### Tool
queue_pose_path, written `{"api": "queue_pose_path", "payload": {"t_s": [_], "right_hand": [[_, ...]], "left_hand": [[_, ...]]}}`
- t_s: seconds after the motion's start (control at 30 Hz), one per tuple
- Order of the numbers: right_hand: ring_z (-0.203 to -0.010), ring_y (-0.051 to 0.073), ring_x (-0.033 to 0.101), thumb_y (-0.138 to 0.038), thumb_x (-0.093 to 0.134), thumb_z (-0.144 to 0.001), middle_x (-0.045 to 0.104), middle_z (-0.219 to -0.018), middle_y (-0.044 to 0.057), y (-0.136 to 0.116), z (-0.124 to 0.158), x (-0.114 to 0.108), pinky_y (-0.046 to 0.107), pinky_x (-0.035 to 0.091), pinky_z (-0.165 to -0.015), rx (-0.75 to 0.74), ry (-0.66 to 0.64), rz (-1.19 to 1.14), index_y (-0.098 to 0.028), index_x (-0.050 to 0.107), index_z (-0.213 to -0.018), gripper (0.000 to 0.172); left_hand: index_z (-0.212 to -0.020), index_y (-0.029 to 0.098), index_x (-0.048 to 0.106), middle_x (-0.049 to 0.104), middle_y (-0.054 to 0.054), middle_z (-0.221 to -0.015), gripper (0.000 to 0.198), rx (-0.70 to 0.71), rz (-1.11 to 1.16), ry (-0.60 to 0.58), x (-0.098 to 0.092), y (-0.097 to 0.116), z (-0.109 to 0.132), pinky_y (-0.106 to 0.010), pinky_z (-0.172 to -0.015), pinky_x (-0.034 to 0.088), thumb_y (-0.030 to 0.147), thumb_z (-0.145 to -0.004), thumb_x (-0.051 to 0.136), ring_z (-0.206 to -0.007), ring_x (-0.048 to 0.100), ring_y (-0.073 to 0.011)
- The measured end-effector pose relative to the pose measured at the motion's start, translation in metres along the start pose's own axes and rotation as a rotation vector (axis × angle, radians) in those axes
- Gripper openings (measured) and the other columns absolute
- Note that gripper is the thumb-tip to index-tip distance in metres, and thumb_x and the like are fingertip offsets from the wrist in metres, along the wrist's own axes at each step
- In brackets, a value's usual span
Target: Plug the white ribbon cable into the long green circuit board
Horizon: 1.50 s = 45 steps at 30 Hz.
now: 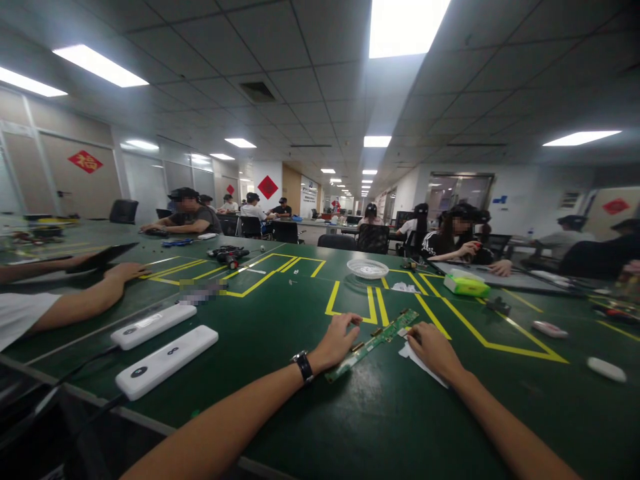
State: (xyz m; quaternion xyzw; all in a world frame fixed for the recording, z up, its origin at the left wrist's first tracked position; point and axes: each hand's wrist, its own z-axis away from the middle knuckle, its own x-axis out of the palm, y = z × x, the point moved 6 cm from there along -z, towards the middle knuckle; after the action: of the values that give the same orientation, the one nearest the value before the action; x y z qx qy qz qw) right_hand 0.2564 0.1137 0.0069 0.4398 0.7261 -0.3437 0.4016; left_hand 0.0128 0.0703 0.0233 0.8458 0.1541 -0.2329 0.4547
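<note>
A long, narrow green circuit board (376, 341) lies at a slant on the table in front of me, with several tan and metal parts along it. My left hand (338, 339), with a dark watch on the wrist, is at the board's left edge, fingers curled over it; the thumb is partly hidden. On the other side, my right hand (434, 348) has its fingers pinched together by the board's far half. A small pale piece (404, 331) shows at those fingertips, too small to name. White paper (424, 367) lies partly under the right hand.
Beyond the board stands a white mesh basket (367, 269). A green tissue pack (466, 285) is to the right, and two white power strips (167, 360) (154, 325) are to the left. Yellow tape marks the green table (280, 413). Co-workers sit around; one person's arms (95, 293) reach in from the left.
</note>
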Motion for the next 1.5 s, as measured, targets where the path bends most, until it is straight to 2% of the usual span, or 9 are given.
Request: {"api": "queue_pose_path", "payload": {"t_s": [0.1,0.2,0.3,0.47,0.57,0.83,1.07,1.27,1.5], "right_hand": [[-0.086,0.022,0.056,-0.03,0.046,-0.085,0.064,-0.088,0.008,-0.006,0.001,0.002,0.031,0.039,-0.075,-0.086,-0.042,-0.066,-0.019,0.064,-0.082,0.022],[-0.085,0.023,0.056,-0.03,0.046,-0.085,0.064,-0.086,0.009,-0.002,0.001,0.0,0.032,0.039,-0.075,-0.03,-0.01,-0.009,-0.018,0.065,-0.081,0.023],[-0.085,0.023,0.056,-0.03,0.045,-0.086,0.063,-0.087,0.01,0.002,0.001,0.0,0.032,0.039,-0.075,0.018,0.004,0.016,-0.017,0.065,-0.082,0.023],[-0.087,0.022,0.055,-0.029,0.044,-0.087,0.063,-0.087,0.007,-0.012,0.002,0.006,0.032,0.039,-0.078,-0.092,-0.049,-0.091,-0.018,0.064,-0.084,0.022],[-0.089,0.022,0.054,-0.029,0.046,-0.086,0.062,-0.088,0.007,-0.018,0.003,0.006,0.032,0.039,-0.08,-0.09,-0.06,-0.127,-0.018,0.064,-0.085,0.021],[-0.093,0.022,0.054,-0.029,0.048,-0.085,0.062,-0.093,0.007,-0.04,0.008,0.005,0.034,0.039,-0.084,-0.145,-0.1,-0.25,-0.019,0.064,-0.088,0.019],[-0.095,0.021,0.054,-0.027,0.051,-0.086,0.062,-0.096,0.006,-0.077,0.016,0.0,0.034,0.039,-0.085,-0.285,-0.129,-0.352,-0.021,0.063,-0.093,0.015],[-0.097,0.022,0.053,-0.026,0.053,-0.085,0.061,-0.1,0.007,-0.087,0.017,0.0,0.034,0.039,-0.087,-0.287,-0.144,-0.38,-0.02,0.062,-0.1,0.018],[-0.097,0.022,0.053,-0.027,0.054,-0.085,0.062,-0.099,0.007,-0.09,0.019,0.0,0.034,0.04,-0.086,-0.302,-0.114,-0.354,-0.02,0.061,-0.103,0.021]], "left_hand": [[-0.108,0.016,0.059,0.061,-0.007,-0.109,0.027,0.026,-0.018,-0.011,0.002,-0.001,0.001,-0.035,-0.096,0.037,0.022,-0.087,0.043,-0.105,0.049,-0.0213],[-0.108,0.017,0.06,0.06,-0.007,-0.111,0.028,0.051,-0.051,-0.044,0.004,0.0,0.002,-0.035,-0.096,0.037,0.025,-0.088,0.042,-0.107,0.049,-0.0214],[-0.111,0.02,0.059,0.06,-0.006,-0.115,0.028,0.075,-0.141,-0.124,0.01,0.001,0.005,-0.037,-0.095,0.036,0.028,-0.089,0.043,-0.11,0.046,-0.0228],[-0.113,0.026,0.059,0.058,-0.005,-0.122,0.029,0.159,-0.314,-0.275,0.023,0.005,0.012,-0.039,-0.089,0.036,0.032,-0.091,0.041,-0.109,0.045,-0.0247],[-0.105,0.025,0.064,0.062,-0.006,-0.113,0.029,0.209,-0.386,-0.313,0.026,0.009,0.014,-0.039,-0.087,0.037,0.034,-0.092,0.04,-0.104,0.048,-0.025],[-0.093,0.019,0.067,0.063,-0.008,-0.085,0.031,0.234,-0.399,-0.239,0.018,0.022,0.014,-0.032,-0.077,0.04,0.036,-0.092,0.041,-0.084,0.052,-0.0223],[-0.112,0.02,0.06,0.06,-0.009,-0.108,0.032,0.199,-0.418,-0.131,0.012,0.016,0.01,-0.036,-0.09,0.037,0.037,-0.091,0.044,-0.104,0.046,-0.0248],[-0.124,0.024,0.052,0.058,-0.009,-0.12,0.04,0.107,-0.415,-0.216,0.023,-0.001,0.012,-0.043,-0.09,0.035,0.04,-0.087,0.05,-0.109,0.043,-0.029],[-0.123,0.023,0.054,0.058,-0.006,-0.121,0.049,0.01,-0.155,-0.18,0.022,-0.007,0.007,-0.039,-0.091,0.037,0.019,-0.074,0.06,-0.107,0.048,-0.0255]]}}
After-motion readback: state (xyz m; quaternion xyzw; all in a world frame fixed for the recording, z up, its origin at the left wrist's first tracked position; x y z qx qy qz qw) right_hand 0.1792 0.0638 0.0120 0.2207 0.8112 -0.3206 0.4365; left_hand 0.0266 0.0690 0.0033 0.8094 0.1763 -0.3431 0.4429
